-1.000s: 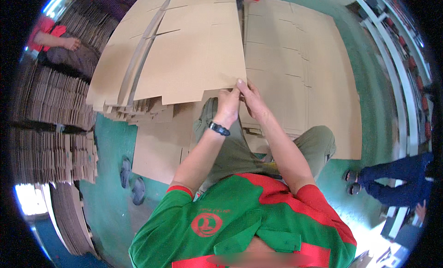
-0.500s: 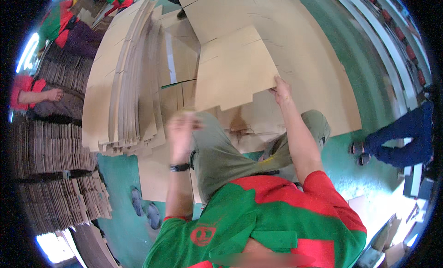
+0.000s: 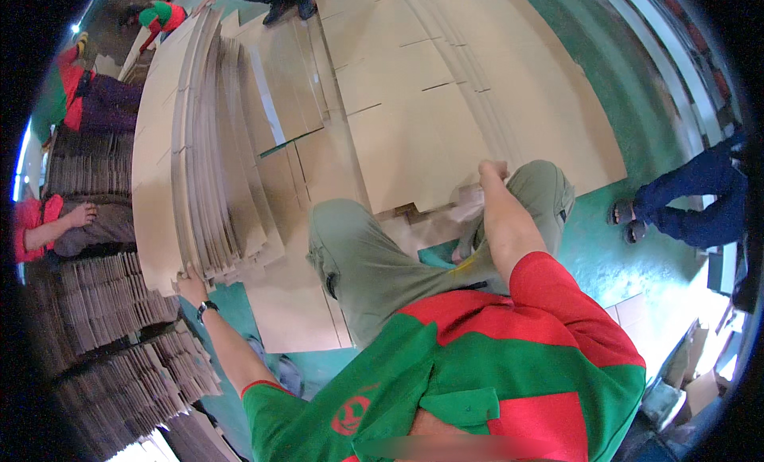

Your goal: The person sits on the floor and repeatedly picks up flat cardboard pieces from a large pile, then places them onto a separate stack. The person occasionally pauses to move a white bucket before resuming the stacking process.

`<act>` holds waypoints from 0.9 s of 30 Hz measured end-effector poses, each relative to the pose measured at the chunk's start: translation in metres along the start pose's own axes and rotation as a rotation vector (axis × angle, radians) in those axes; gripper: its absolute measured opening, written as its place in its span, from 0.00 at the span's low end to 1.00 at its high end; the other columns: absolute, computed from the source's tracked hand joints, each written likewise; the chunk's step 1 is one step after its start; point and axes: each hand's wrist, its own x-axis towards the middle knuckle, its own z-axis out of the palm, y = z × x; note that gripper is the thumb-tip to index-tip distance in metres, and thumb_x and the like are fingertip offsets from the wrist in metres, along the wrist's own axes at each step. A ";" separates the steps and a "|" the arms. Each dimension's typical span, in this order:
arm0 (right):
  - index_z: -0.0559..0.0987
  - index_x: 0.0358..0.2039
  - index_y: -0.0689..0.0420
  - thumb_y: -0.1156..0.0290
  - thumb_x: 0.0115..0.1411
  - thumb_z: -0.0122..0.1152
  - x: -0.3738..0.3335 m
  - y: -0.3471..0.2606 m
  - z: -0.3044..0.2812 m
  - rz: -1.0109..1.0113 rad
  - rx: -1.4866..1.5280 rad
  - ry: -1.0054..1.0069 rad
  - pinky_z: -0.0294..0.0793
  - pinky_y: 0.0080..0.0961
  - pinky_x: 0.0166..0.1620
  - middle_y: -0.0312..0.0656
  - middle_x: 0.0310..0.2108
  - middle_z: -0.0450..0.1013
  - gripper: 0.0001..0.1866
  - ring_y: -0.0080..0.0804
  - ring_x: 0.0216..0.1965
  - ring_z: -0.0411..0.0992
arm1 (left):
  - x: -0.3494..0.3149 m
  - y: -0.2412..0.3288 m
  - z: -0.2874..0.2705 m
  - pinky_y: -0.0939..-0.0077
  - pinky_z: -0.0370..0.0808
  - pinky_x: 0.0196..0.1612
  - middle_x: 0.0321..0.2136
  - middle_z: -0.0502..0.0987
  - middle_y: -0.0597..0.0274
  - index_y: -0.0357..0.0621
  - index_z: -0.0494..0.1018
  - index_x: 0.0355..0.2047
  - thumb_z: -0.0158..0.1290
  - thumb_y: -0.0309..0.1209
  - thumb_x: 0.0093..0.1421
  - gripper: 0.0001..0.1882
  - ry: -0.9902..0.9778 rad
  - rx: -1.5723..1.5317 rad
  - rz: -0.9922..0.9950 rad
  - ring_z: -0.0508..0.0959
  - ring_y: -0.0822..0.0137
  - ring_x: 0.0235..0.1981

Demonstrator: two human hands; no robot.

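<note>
Flat, slotted brown cardboard sheets lie in front of me in two groups. On the left, a leaning stack of cardboard sheets [image 3: 203, 144] fans out. My left hand [image 3: 192, 288], with a dark wristband, grips the near corner of a sheet there. On the right, a large cardboard sheet [image 3: 414, 148] lies nearly flat over others. Closed fingers of my right hand [image 3: 493, 171] are at its near right corner, just above my knee; the fingertips are partly hidden.
Bundled cardboard [image 3: 119, 295] is piled along the left, near people in red and green. A person in dark trousers [image 3: 684, 199] stands at the right; another person's dark shoes [image 3: 290, 7] show at the far end. Between the stacks lies cardboard with a pale strip [image 3: 267, 96].
My left hand has moved left and nearer, onto the left stack's corner. The sheet raised in my right hand has come down flat, and that hand is slightly lower.
</note>
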 end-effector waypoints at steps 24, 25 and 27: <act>0.75 0.53 0.65 0.59 0.51 0.67 -0.069 -0.001 0.001 -0.885 -0.311 -0.327 0.61 0.39 0.64 0.62 0.55 0.67 0.32 0.53 0.62 0.61 | 0.009 0.062 -0.047 0.50 0.76 0.43 0.37 0.80 0.46 0.44 0.76 0.43 0.48 0.33 0.63 0.12 -0.148 0.110 0.124 0.79 0.46 0.42; 0.76 0.52 0.66 0.61 0.51 0.66 -0.065 0.000 -0.006 -0.914 -0.274 -0.259 0.64 0.38 0.63 0.62 0.54 0.69 0.30 0.53 0.60 0.65 | 0.012 0.061 -0.046 0.54 0.77 0.43 0.36 0.80 0.47 0.45 0.76 0.42 0.48 0.31 0.62 0.10 -0.170 0.300 0.197 0.79 0.50 0.42; 0.78 0.49 0.66 0.61 0.51 0.65 -0.061 0.000 -0.016 -0.827 -0.285 -0.166 0.68 0.38 0.60 0.61 0.51 0.73 0.28 0.53 0.55 0.71 | 0.017 0.061 -0.051 0.58 0.79 0.40 0.33 0.80 0.51 0.47 0.74 0.36 0.50 0.26 0.59 0.06 -0.151 0.390 0.218 0.82 0.55 0.35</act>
